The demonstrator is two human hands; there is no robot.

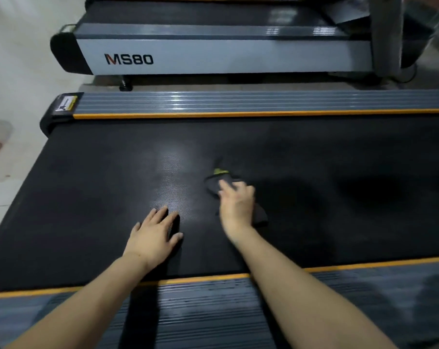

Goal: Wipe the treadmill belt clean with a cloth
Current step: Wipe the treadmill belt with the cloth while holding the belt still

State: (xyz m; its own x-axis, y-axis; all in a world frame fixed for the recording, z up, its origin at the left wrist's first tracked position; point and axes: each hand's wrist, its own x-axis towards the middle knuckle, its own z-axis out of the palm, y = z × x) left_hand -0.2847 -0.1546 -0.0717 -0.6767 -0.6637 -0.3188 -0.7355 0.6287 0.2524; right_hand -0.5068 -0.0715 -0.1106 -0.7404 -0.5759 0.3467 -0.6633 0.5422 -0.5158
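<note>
right hand [236,204] presses dark, green-tagged cloth [219,183] on black belt [100,187].

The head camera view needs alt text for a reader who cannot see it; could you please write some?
A person's right hand presses a dark cloth with a yellow-green patch onto the black textured treadmill belt, while the left hand rests flat on the belt beside it. Grey ribbed side rails with orange edging frame the belt, and a second treadmill marked MS80 stands beyond.
</note>
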